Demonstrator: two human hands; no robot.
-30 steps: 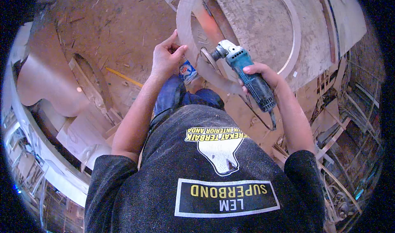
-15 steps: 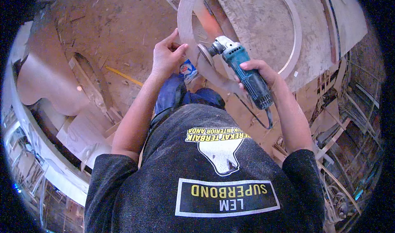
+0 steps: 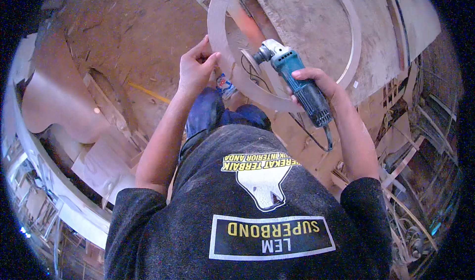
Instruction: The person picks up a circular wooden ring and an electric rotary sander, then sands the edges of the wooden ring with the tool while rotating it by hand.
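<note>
Looking down from the head camera, I see the person standing over a large wooden ring [image 3: 221, 57] held up on edge above a dusty workshop floor [image 3: 133, 27]. The left hand [image 3: 194, 68] pinches the ring's left rim, thumb on the near face and fingers wrapped behind, clamped firmly on the wood. The right hand [image 3: 316, 84] is closed around the body of a blue angle grinder [image 3: 297, 84], whose disc [image 3: 250, 58] sits at the ring's inner edge, near the lower left of the curve; whether it actually touches the wood is hard to tell from this angle. The grinder's cord [image 3: 316, 134] trails back and down past the right forearm. Beyond the ring lies a flat board [image 3: 307, 23], and offcuts of plywood [image 3: 106, 161] are scattered to the left.

To do this sanding well, I would judge that the disc should meet the edge at a shallow angle with light pressure, travelling along the curve rather than dwelling in one spot. The left hand's grip sits fairly near the disc, so keeping those fingers clear matters, as does keeping the cord away from the spinning pad.
</note>
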